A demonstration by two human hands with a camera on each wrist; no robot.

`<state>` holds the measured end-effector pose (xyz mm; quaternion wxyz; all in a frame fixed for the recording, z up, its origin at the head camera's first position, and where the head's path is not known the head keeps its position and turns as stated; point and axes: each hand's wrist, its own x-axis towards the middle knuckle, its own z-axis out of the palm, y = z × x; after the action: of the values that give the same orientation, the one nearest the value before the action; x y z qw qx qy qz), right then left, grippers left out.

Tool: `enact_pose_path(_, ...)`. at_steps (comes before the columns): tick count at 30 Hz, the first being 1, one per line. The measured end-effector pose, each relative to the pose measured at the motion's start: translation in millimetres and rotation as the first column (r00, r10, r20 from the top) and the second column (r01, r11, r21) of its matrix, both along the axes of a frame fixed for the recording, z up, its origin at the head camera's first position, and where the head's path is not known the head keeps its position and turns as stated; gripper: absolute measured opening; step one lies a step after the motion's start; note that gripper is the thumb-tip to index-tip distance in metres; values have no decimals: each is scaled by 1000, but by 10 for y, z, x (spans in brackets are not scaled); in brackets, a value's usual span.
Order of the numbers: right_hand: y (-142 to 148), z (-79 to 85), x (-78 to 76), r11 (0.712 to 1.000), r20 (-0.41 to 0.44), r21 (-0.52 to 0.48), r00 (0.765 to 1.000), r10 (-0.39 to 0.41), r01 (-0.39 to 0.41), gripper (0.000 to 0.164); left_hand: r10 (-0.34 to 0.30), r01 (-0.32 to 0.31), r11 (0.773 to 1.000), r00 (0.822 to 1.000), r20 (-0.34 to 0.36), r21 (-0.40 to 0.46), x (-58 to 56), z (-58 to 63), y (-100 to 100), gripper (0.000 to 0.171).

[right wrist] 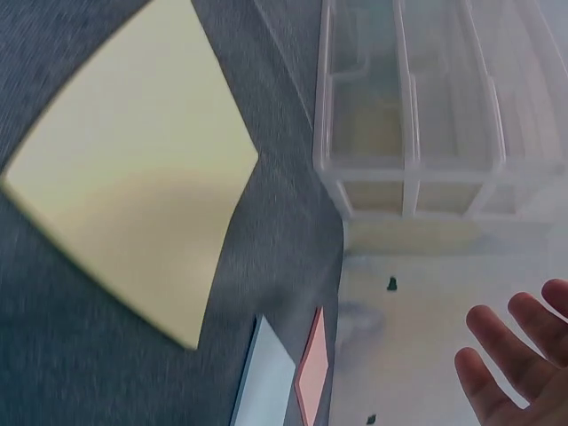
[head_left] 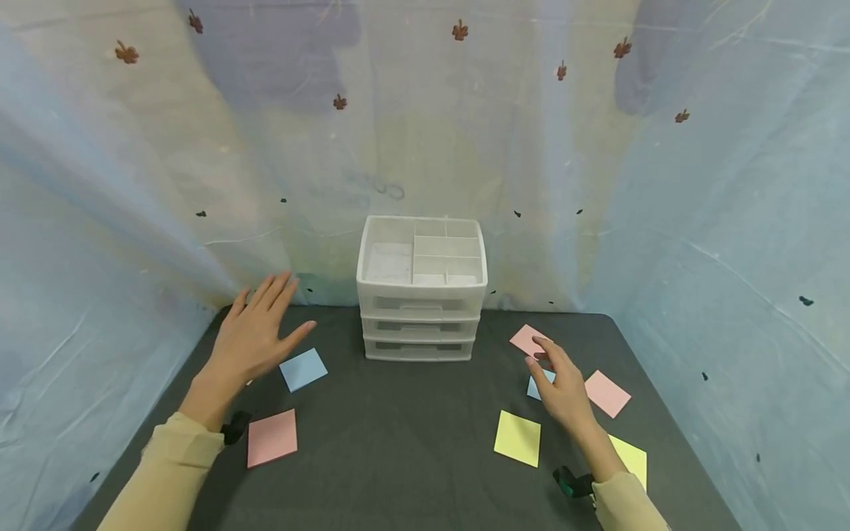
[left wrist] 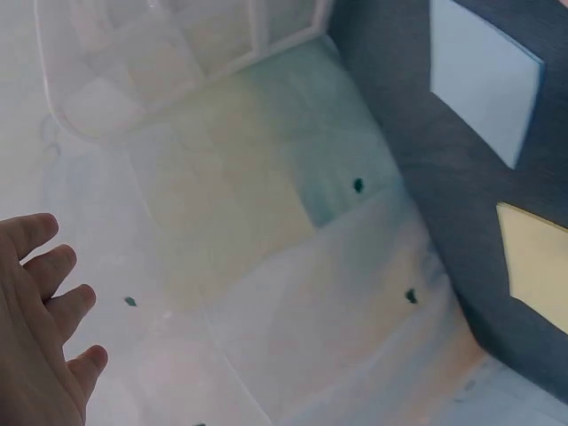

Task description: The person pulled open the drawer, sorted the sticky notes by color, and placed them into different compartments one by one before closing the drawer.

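To the left of the white plastic three-drawer unit (head_left: 422,295), the left hand (head_left: 252,332) is raised, its fingers straight and spread apart. Near it, left of the unit, a light-blue square paper note (head_left: 303,369) and a pale-yellow paper note (left wrist: 540,271) are laid on the dark grey desk (head_left: 398,442). Right of the unit, the right hand (head_left: 564,387) is held above the desk, fingers slightly bent and apart from the thumb, near a pink square paper note (head_left: 524,336) and a partly covered blue paper note (right wrist: 266,382), both placed right of the unit.
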<state>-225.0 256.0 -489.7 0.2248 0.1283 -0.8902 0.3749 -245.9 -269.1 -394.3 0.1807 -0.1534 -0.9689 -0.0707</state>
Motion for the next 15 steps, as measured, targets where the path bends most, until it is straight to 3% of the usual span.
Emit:
enact_pose_path(6,-154,-24,-36,999,-42,-1,998,39,-40,44,-44,45,999,998,-37,8,-106,91,147,88)
enact_pose_path(11,-286,-33,-70,997,-82,-18,994,76,-77,43,-58,58,998,998,-24,10,-191,171,270,89)
enact_pose_path(15,-385,-51,-98,994,-65,-41,993,103,-106,42,-64,64,998,998,-14,-3,-268,231,368,90)
